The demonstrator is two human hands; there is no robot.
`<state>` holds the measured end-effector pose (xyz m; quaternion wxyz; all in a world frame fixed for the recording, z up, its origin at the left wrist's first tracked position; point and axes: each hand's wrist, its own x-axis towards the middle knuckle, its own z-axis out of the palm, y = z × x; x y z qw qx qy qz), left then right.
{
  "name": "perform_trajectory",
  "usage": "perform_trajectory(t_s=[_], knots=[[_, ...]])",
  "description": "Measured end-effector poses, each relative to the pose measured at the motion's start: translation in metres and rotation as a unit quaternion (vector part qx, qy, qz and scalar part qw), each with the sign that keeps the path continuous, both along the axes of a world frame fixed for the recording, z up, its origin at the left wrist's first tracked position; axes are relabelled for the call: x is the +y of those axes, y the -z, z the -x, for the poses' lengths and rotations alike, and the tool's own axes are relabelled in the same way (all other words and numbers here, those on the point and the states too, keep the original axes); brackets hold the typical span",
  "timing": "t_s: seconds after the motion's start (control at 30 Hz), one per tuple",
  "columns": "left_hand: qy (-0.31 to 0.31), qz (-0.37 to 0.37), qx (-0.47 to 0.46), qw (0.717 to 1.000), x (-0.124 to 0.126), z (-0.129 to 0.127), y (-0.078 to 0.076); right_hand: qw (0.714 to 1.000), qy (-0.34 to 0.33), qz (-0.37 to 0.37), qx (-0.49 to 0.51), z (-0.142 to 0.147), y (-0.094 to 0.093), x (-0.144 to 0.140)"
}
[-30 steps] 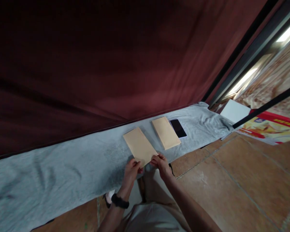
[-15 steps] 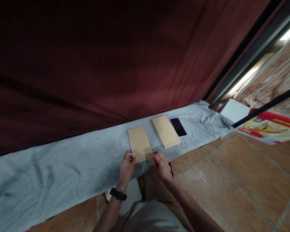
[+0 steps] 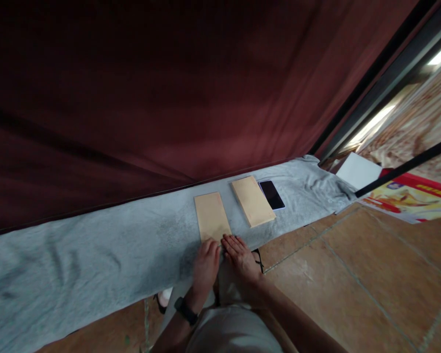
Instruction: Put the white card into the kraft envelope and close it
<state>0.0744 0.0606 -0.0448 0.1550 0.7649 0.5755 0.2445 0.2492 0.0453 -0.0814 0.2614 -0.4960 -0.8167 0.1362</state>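
A tan paper envelope (image 3: 212,213) lies flat on a grey cloth-covered bench (image 3: 132,240), its short near end under my fingers. My left hand (image 3: 207,262) is closed at the near left corner, fingers bent down onto the paper; its thumb is mostly hidden. Pressed along the near right corner, my right hand (image 3: 241,255) has its fingers stretched out and flat. Together the hands cover the envelope's near edge. To the right rests a thick stack of similar envelopes (image 3: 253,201), and a dark-screened phone (image 3: 272,194) lies against its far right side.
A dark red curtain (image 3: 191,122) hangs behind the bench. A white box (image 3: 363,170) and a red and yellow printed carton (image 3: 407,196) are at the right, near a black bar (image 3: 407,166). Brown tiles (image 3: 334,279) cover the floor.
Both hands have moved inward along the envelope's near edge and now nearly meet. My right hand has gone from a pinch to flat fingers on the paper. The stack and phone have stayed put.
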Motion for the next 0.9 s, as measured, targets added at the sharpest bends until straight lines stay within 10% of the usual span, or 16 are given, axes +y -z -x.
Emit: perform_trajectory(t_s=[0.3, 0.6, 0.9], knots=[[0.08, -0.03, 0.067, 0.994, -0.027, 0.016, 0.03, 1.0, 0.021, -0.009, -0.008, 0.0, -0.006, -0.006], [0.061, -0.04, 0.24, 0.968, -0.012, -0.002, 0.001, 0.978, 0.177, 0.049, 0.097, 0.01, -0.012, 0.013], [0.051, -0.037, 0.257, 0.964, 0.019, -0.027, -0.025, 0.834, 0.259, 0.216, 0.437, 0.013, -0.023, 0.048]])
